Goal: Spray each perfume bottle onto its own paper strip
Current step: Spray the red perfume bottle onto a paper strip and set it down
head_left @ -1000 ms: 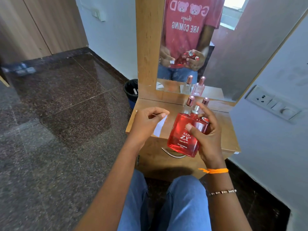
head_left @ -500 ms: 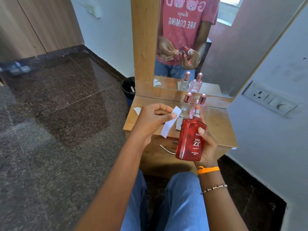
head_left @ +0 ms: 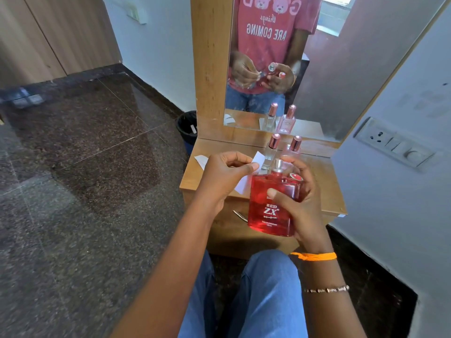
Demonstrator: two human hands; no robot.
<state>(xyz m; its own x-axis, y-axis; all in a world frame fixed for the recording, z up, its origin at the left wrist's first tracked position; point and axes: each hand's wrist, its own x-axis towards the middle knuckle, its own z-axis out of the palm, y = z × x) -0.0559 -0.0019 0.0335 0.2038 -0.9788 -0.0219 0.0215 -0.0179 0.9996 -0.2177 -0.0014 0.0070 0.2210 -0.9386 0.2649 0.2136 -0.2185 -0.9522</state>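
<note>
Now strip (head_left: 246,176) closer beside red bottle (head_left: 272,203), bottle nearer.

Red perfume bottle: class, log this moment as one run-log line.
right hand grips red perfume bottle | left hand pinches paper strip | cap off

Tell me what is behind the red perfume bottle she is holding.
Behind the red perfume bottle, held in the right hand, the lower end of the paper strip pinched by the left hand disappears. Two rose-capped bottles stand farther back; their bases are hidden.
</note>
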